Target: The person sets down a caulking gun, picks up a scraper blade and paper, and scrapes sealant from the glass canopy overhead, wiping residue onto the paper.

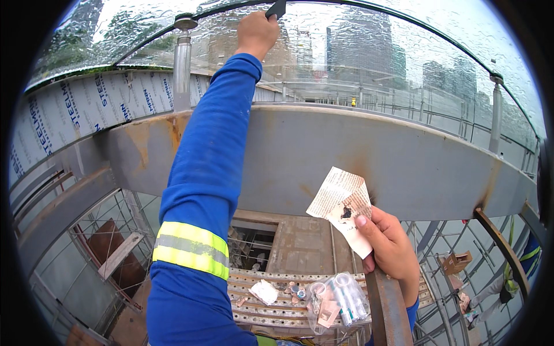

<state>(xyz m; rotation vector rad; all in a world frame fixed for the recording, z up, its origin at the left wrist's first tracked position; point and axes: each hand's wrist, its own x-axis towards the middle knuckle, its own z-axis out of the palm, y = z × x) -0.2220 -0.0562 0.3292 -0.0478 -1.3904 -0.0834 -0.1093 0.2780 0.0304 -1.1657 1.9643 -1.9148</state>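
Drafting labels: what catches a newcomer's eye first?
The blue left sleeve with its yellow reflective band, rising left of centre to the left grip, which holds a dark object by the wet glass. Next, the paper with a dark spot in the right grip, right of centre; below it, a clear bag of tubes on perforated planks.

The person's left arm (pixel 199 173), in a long blue sleeve, rises from the lower edge left of centre and stretches nearly straight to the top of the frame. There the left hand (pixel 257 34) shows its back, fingers curled closed and thumb on its right side. The right hand (pixel 393 242) sits right of centre in the lower half, bent at the bare wrist (pixel 411 281), its thumb (pixel 363 224) pointing to the upper left and pressed in a pinch. Most of the right forearm is hidden.
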